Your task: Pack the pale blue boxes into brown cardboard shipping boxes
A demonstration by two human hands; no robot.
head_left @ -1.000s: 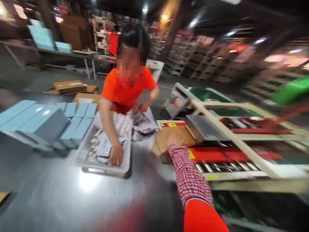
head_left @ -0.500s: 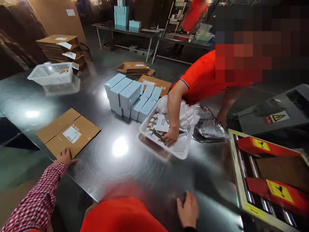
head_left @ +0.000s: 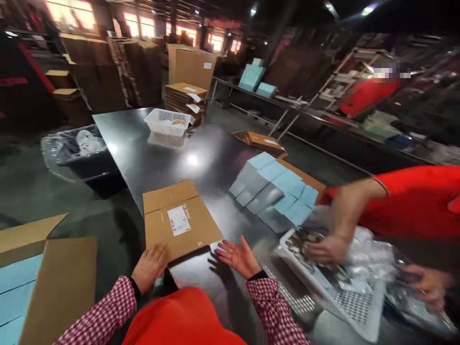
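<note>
The table point(head_left: 212, 158) bears a carton point(head_left: 197, 224) at its near left edge and, well to the right, a white basket point(head_left: 354, 306) with a co-worker's hand point(head_left: 327, 249) in it. Left hand point(head_left: 150, 266) lies on the carton's near left corner, any grip undetermined; right hand point(head_left: 239, 256), fingers spread, holds nothing just beside the near right corner. Carton's upper face bears a label point(head_left: 178, 220).

carton point(head_left: 196, 223), baskets point(head_left: 165, 126), blue boxes point(head_left: 285, 182) on metal table point(head_left: 219, 151)
</note>
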